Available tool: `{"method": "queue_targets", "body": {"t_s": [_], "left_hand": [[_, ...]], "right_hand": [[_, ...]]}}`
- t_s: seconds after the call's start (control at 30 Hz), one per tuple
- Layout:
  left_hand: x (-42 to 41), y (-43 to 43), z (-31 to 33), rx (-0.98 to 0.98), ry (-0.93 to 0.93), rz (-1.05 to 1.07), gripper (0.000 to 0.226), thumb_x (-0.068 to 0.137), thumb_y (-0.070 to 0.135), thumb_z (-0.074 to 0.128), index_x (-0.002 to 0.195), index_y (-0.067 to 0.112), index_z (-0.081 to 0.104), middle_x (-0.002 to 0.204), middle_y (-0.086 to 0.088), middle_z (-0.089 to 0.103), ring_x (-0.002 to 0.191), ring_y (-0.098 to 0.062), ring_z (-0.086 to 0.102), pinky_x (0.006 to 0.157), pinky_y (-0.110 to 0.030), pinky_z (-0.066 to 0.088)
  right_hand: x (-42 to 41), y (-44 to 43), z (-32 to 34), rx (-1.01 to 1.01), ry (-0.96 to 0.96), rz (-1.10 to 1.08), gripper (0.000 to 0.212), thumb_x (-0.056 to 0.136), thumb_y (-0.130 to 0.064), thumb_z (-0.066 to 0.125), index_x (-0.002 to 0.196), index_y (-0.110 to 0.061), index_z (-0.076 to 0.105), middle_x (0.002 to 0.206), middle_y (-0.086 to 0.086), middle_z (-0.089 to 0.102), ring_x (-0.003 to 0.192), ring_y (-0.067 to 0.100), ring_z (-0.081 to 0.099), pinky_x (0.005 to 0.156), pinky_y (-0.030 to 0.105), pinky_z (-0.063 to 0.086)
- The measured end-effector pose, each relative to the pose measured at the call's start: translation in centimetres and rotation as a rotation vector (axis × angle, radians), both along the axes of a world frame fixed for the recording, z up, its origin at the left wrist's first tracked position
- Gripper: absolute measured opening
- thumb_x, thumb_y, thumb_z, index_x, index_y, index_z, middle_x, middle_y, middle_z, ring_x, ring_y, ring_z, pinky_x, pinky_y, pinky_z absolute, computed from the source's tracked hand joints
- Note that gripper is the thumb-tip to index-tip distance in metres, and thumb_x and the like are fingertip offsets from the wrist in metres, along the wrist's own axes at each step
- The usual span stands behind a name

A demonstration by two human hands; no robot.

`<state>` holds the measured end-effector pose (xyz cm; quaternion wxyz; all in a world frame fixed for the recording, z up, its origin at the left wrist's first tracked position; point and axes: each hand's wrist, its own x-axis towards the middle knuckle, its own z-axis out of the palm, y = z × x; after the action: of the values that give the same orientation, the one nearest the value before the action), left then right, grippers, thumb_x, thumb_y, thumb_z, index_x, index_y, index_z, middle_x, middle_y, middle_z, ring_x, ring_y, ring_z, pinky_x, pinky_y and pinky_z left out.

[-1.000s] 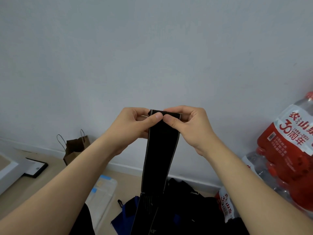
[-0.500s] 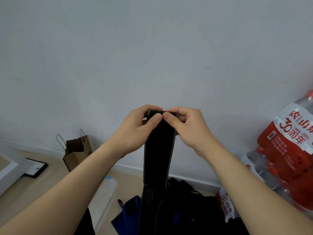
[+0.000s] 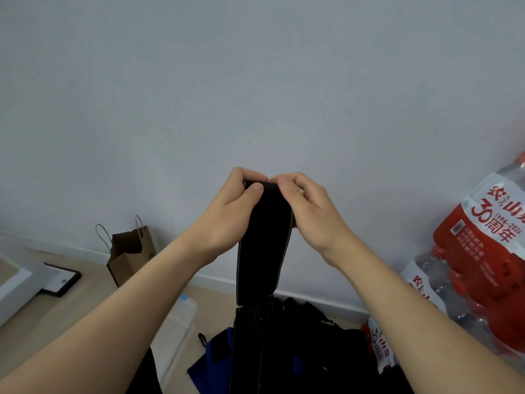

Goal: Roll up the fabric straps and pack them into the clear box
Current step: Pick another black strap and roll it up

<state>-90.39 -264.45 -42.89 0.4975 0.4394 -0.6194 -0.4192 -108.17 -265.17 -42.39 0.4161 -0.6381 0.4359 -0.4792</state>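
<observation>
Your left grip [image 3: 224, 223] and right grip [image 3: 312, 220] pinch the strap [image 3: 262, 251], tail hanging toward 6 o'clock; uneven thumb pressure could skew the roll.

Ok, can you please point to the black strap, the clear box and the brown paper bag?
black strap [image 3: 262, 245]: head view, on the flat hanging middle part.
clear box [image 3: 183, 314]: head view, on its visible top corner.
brown paper bag [image 3: 127, 265]: head view, on its front side.
</observation>
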Motion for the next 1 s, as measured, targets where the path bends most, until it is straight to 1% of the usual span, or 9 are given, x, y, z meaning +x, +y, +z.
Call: {"method": "queue_targets", "body": {"t_s": [0.07, 0.2, 0.43, 0.57, 0.63, 0.7, 0.8, 0.93, 1.0], "left_hand": [[-0.2, 0.1, -0.1, -0.005, -0.011, 0.004, 0.017, 0.114, 0.026, 0.044, 0.127, 0.025, 0.057, 0.109, -0.002, 0.068, 0.087, 0.001, 0.064, 0.072, -0.012, 0.051], [-0.8, 0.3, -0.3, 0.07, 0.141, 0.001, 0.024, 0.112, 0.04, 0.051, 0.134, 0.031, 0.054, 0.094, 0.02, 0.071, 0.083, 0.004, 0.068, 0.067, -0.014, 0.052], [-0.8, 0.1, -0.3, 0.073, 0.162, -0.007, 0.035, 0.109, 0.048, 0.052, 0.125, 0.02, 0.066, 0.118, 0.003, 0.076, 0.11, -0.011, 0.074, 0.087, -0.025, 0.058], [-0.4, 0.3, -0.5, 0.065, -0.018, 0.003, 0.032, 0.113, 0.052, 0.044, 0.118, 0.024, 0.058, 0.106, 0.017, 0.07, 0.092, 0.017, 0.066, 0.075, -0.007, 0.048], [-0.1, 0.1, -0.6, 0.033, -0.134, 0.017, 0.03, 0.113, 0.05, 0.043, 0.11, 0.022, 0.056, 0.1, 0.014, 0.063, 0.078, 0.018, 0.06, 0.067, -0.004, 0.044], [0.2, -0.1, -0.5, 0.021, -0.167, -0.008, 0.027, 0.114, 0.044, 0.046, 0.109, 0.019, 0.056, 0.095, 0.011, 0.062, 0.074, 0.011, 0.058, 0.071, -0.011, 0.045], [0.3, -0.3, -0.4, 0.083, -0.031, -0.094, 0.024, 0.114, 0.036, 0.05, 0.116, 0.014, 0.058, 0.094, 0.003, 0.065, 0.083, -0.008, 0.061, 0.08, -0.031, 0.051], [0.8, -0.3, 0.3, 0.035, 0.037, -0.1, 0.025, 0.114, 0.033, 0.051, 0.118, 0.012, 0.065, 0.089, 0.006, 0.071, 0.081, -0.007, 0.066, 0.072, -0.019, 0.052], [1.1, -0.4, 0.3, 0.019, 0.028, -0.137, 0.021, 0.114, 0.027, 0.052, 0.122, 0.014, 0.066, 0.1, -0.009, 0.074, 0.089, -0.012, 0.068, 0.08, -0.025, 0.053]], "right_hand": [[0.4, 0.1, -0.2, 0.033, 0.044, -0.007, 0.038, 0.115, -0.037, 0.047, 0.112, -0.004, 0.064, 0.089, 0.0, 0.061, 0.08, 0.011, 0.057, 0.076, 0.034, 0.047], [1.3, 0.3, 0.1, 0.012, -0.01, -0.061, 0.037, 0.115, -0.031, 0.045, 0.1, 0.001, 0.055, 0.088, 0.002, 0.055, 0.08, 0.012, 0.052, 0.075, 0.033, 0.044], [2.1, 0.6, 0.5, -0.019, -0.045, -0.091, 0.032, 0.115, -0.027, 0.045, 0.103, -0.002, 0.06, 0.089, -0.001, 0.06, 0.083, 0.011, 0.057, 0.077, 0.03, 0.048], [1.6, 0.2, 0.6, -0.075, 0.092, -0.053, 0.04, 0.117, -0.037, 0.04, 0.105, -0.004, 0.059, 0.087, -0.008, 0.06, 0.077, 0.002, 0.056, 0.076, 0.024, 0.049], [0.8, 0.0, 0.6, -0.073, 0.239, -0.018, 0.037, 0.116, -0.042, 0.042, 0.095, -0.015, 0.055, 0.08, -0.011, 0.053, 0.068, 0.001, 0.049, 0.07, 0.027, 0.043], [0.0, -0.1, 0.7, -0.076, 0.317, 0.02, 0.03, 0.115, -0.038, 0.046, 0.095, -0.017, 0.054, 0.08, -0.01, 0.055, 0.068, 0.001, 0.049, 0.068, 0.024, 0.043], [-0.4, -0.1, 1.0, -0.136, 0.257, 0.034, 0.014, 0.113, -0.024, 0.055, 0.106, -0.013, 0.06, 0.091, 0.003, 0.066, 0.078, 0.004, 0.057, 0.072, 0.018, 0.048], [0.0, 0.3, 1.2, -0.134, 0.053, 0.048, 0.008, 0.107, -0.02, 0.064, 0.111, -0.013, 0.065, 0.097, 0.009, 0.07, 0.09, 0.013, 0.065, 0.082, 0.028, 0.054], [0.3, 0.5, 1.1, -0.096, 0.005, 0.039, 0.016, 0.106, -0.028, 0.062, 0.109, -0.013, 0.063, 0.092, 0.004, 0.066, 0.086, 0.013, 0.061, 0.077, 0.03, 0.051]]}}
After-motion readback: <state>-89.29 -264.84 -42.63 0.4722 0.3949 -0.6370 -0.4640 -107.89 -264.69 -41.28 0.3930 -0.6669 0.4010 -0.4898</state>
